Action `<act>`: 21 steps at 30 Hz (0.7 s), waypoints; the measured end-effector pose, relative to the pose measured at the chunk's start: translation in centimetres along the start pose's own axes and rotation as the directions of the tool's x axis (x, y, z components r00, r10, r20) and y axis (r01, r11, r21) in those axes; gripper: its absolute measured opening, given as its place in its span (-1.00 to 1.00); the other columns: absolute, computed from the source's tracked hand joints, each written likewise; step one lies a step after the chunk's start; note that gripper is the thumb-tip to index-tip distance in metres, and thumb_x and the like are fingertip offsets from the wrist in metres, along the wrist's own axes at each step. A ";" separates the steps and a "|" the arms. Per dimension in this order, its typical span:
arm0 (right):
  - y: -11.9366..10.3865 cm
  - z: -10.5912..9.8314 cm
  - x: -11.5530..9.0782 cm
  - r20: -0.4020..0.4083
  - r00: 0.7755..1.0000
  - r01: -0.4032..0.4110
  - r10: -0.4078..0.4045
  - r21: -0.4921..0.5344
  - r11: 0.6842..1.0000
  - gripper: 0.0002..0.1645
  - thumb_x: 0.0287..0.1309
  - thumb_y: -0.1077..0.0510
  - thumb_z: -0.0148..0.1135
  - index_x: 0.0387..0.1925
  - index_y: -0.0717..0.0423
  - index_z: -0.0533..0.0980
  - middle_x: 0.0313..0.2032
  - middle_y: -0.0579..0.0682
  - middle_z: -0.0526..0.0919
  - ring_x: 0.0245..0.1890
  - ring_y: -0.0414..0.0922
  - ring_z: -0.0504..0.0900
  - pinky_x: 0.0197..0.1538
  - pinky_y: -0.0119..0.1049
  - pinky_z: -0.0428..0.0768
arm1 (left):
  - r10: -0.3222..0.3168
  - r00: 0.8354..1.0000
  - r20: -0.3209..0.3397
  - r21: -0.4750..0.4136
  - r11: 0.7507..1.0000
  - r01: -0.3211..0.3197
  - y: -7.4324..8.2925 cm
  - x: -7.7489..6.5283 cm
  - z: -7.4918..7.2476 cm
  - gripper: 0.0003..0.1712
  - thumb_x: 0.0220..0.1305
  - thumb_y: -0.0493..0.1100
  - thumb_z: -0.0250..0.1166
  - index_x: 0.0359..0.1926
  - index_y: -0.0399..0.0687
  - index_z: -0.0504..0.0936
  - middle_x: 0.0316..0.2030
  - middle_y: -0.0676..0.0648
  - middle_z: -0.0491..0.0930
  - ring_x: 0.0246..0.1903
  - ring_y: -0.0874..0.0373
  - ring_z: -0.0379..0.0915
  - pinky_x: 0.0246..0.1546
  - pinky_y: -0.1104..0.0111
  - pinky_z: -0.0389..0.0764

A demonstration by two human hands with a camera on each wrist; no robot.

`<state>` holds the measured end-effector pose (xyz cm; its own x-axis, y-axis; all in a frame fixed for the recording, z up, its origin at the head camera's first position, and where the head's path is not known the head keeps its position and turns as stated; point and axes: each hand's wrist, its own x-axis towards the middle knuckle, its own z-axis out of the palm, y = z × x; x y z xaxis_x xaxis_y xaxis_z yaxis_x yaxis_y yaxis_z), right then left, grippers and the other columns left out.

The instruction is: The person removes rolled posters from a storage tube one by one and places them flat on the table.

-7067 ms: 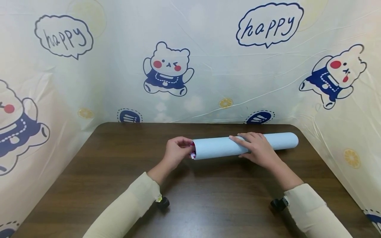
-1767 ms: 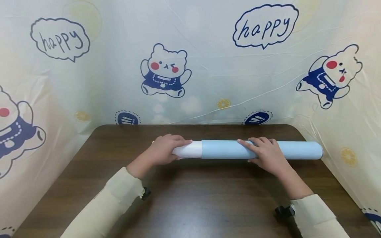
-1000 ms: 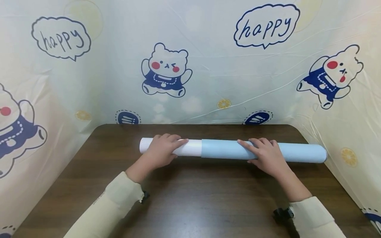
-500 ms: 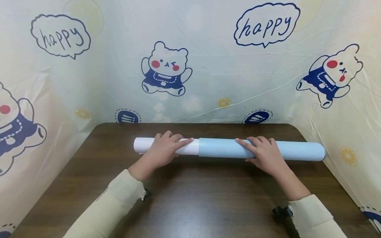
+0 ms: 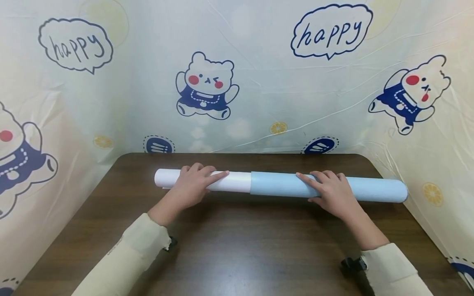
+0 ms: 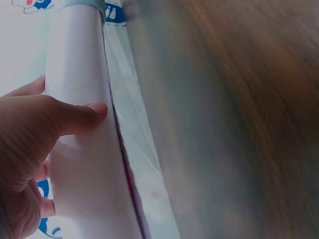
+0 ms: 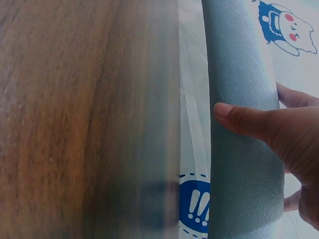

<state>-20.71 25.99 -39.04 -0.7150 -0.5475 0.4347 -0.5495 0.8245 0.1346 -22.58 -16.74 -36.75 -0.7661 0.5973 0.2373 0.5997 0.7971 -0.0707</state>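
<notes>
A white paper roll point(image 5: 237, 181) sticks out to the left from a light blue tube point(image 5: 275, 184) in the head view. My left hand point(image 5: 192, 187) grips the white roll, its thumb laid across the near side in the left wrist view, where a dark reddish edge point(image 6: 128, 181) runs along the roll. My right hand point(image 5: 333, 191) holds the blue tube around its middle. In the right wrist view the tube's surface point(image 7: 241, 164) looks finely creased, with the thumb pressed on it and the other fingers behind.
The dark brown wooden table point(image 5: 237, 246) lies beneath both arms. A pale curtain point(image 5: 259, 94) printed with bears and "happy" bubbles rises behind and at both sides. The tube's right end reaches the table's right edge.
Seven seconds ago my left hand pinched inside the tube's left end. Since then the white roll has come out leftward, and more of it shows now than half a second ago.
</notes>
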 end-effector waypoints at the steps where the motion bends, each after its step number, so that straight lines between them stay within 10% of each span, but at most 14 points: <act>1: 0.1 0.0 0.0 -0.001 1.000 0.000 0.000 0.000 1.000 0.14 -0.31 -0.04 0.67 0.39 -0.31 0.30 0.06 0.16 0.58 0.00 0.20 0.53 -0.14 0.21 0.50 | -0.005 1.000 -0.004 -0.010 1.000 0.005 -0.2 -0.2 0.0 -0.02 0.00 -0.17 0.55 0.41 0.42 0.30 0.16 -0.06 0.52 0.11 -0.12 0.35 0.00 -0.10 0.43; 21: 0.8 0.0 -0.6 0.002 1.000 -0.022 0.022 -0.009 1.000 0.15 -0.33 -0.03 0.68 0.38 -0.32 0.31 0.06 0.16 0.58 -0.01 0.21 0.53 -0.15 0.21 0.49 | -0.049 0.998 -0.049 -0.019 0.999 0.048 -3.1 -2.4 0.5 0.01 0.04 -0.27 0.49 0.43 0.48 0.24 0.13 -0.09 0.51 0.09 -0.13 0.43 0.02 -0.15 0.37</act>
<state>-20.70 27.00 -39.17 -0.7280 -0.5295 0.4355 -0.5295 0.8377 0.1333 -22.73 -20.62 -37.61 -0.7823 0.5524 0.2877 0.5664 0.8231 -0.0404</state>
